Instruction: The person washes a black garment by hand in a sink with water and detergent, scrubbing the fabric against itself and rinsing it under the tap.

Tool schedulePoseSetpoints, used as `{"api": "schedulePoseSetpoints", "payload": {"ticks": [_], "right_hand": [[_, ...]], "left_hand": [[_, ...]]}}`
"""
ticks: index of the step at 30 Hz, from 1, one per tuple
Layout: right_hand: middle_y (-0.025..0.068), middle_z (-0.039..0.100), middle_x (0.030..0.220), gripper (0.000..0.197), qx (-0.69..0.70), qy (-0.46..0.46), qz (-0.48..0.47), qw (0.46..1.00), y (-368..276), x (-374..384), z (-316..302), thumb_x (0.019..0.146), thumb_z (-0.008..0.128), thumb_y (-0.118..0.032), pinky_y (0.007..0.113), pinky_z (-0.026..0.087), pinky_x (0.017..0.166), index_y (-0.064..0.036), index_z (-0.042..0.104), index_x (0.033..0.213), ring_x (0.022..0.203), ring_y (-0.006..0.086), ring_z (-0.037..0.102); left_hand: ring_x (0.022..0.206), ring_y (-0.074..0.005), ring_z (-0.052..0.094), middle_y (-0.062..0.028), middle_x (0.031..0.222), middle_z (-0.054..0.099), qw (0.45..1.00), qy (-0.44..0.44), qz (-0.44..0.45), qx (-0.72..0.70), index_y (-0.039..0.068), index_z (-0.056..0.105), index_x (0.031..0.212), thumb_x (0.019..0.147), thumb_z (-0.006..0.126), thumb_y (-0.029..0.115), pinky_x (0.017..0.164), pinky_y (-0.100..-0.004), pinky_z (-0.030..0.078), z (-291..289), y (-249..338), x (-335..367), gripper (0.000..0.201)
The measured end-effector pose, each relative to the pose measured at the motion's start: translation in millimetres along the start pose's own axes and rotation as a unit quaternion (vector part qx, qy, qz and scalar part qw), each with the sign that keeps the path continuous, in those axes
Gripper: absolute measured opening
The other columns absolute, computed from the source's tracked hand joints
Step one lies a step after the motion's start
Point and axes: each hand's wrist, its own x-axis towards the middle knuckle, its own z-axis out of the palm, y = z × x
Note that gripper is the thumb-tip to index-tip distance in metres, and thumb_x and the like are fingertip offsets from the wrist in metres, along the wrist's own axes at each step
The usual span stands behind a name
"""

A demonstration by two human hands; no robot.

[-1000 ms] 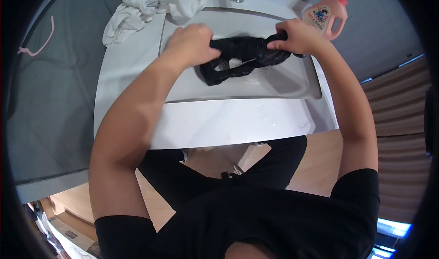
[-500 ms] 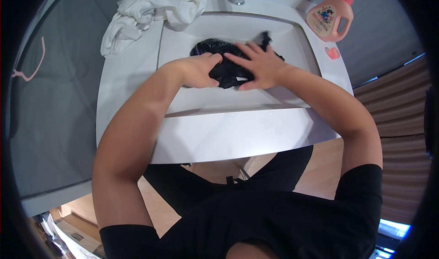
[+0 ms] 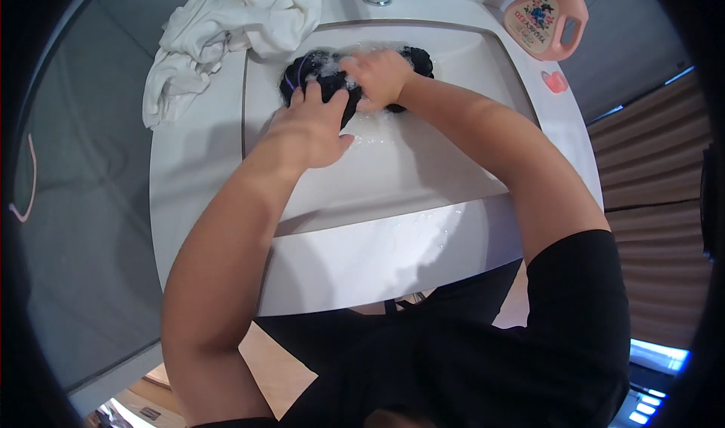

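Now more foam (image 3: 328, 66) is showing on the black cloth (image 3: 328, 90) in the basin (image 3: 362, 175), so soaping is probably progressing; left hand (image 3: 308, 129) is pressing open-fingered, right hand (image 3: 384, 77) is curling, its grip unclear.

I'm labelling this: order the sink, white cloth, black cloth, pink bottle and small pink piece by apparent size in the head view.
Sink
White cloth
Black cloth and pink bottle: unsure; left hand and right hand hide some cloth
Small pink piece
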Motion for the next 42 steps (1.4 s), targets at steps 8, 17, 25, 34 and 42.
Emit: {"api": "schedulePoseSetpoints", "payload": {"ticks": [8,17,25,34,42], "right_hand": [[0.0219,0.073,0.092,0.045,0.061,-0.124,0.087,0.987,-13,25,-55,0.077,0.07,-0.04,0.052,0.058,0.082,-0.0046,0.07,0.104,0.089,0.0438,0.07],[0.0242,0.068,0.106,0.054,0.005,-0.171,0.116,0.978,10,-65,-134,0.076,0.072,-0.024,0.055,0.054,0.082,-0.0089,0.053,0.125,0.095,0.0472,0.066],[0.0193,0.022,0.169,0.095,0.011,-0.218,-0.088,0.972,-35,-66,-83,0.081,0.067,-0.074,0.073,0.032,0.109,-0.036,0.034,0.161,0.152,0.0451,0.025],[0.0146,0.057,0.127,0.065,-0.055,-0.045,-0.013,0.997,-28,4,-5,0.083,0.07,-0.055,0.051,0.055,0.078,-0.0194,0.056,0.135,0.11,0.0364,0.061],[0.0188,0.074,0.105,0.045,-0.016,-0.116,0.059,0.991,-30,37,-11,0.084,0.07,-0.04,0.048,0.058,0.085,-0.0083,0.066,0.116,0.1,0.037,0.071]], "left_hand": [[0.148,-0.0433,0.039,-0.0274,0.165,0.027,0.997,0.058,-0.04,-0.041,0.019,0.028,0.163,0.094,0.068,0.04,0.118,-0.0466,0.039,0,-20,3,0.082],[0.143,-0.0358,0.045,-0.017,0.152,0.048,0.999,0.031,-0.027,-0.029,0.016,0.046,0.153,0.098,0.062,0.041,0.116,-0.0493,0.041,-2,-15,-1,0.063],[0.146,-0.0367,0.042,-0.0202,0.16,0.041,0.999,-0.035,-0.034,-0.016,0.015,0.043,0.156,0.099,0.061,0.042,0.119,-0.0454,0.038,-11,-14,-3,0.066],[0.133,-0.0363,0.055,-0.0189,0.144,0.055,0.999,-0.036,-0.031,-0.003,0.012,0.051,0.15,0.098,0.063,0.042,0.111,-0.0467,0.045,-10,-16,-5,0.061],[0.13,-0.0354,0.057,-0.0168,0.14,0.058,1.0,-0.014,0.002,-0.027,0.011,0.053,0.148,0.098,0.062,0.042,0.109,-0.0459,0.046,-9,-16,-4,0.06]]}}
